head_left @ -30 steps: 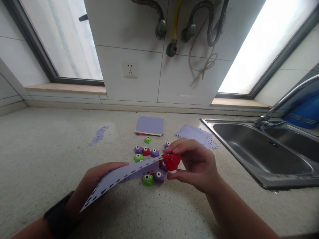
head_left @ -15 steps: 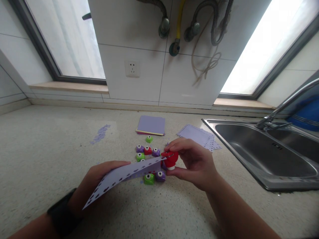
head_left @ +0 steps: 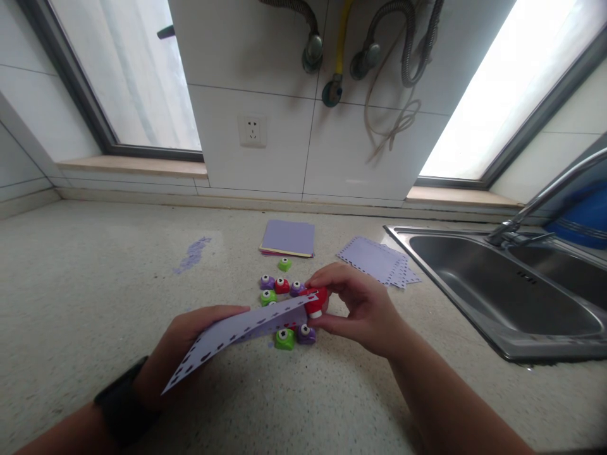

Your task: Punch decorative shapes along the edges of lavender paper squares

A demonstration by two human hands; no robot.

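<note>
The left hand [head_left: 190,341] pinches a lilac sheet of paper [head_left: 241,333] by its near edge, fingers closed under it and thumb on top, and holds it off the counter [head_left: 95,303] so that its far corner reaches the punch. The right hand [head_left: 363,309] grips a small red punch [head_left: 317,302] between thumb below and fingers above, squeezed around it; the paper's corner sits in the punch's slot, which is why both are held level with each other. Holes already run along the paper's edges. Just behind and below the punch lie other little punches [head_left: 284,287], green, purple and red, touching the counter. Farther behind the punch rests a stack of paper [head_left: 288,239], and to its right a pile of punched sheets [head_left: 377,260] beside the sink [head_left: 497,297].
</note>
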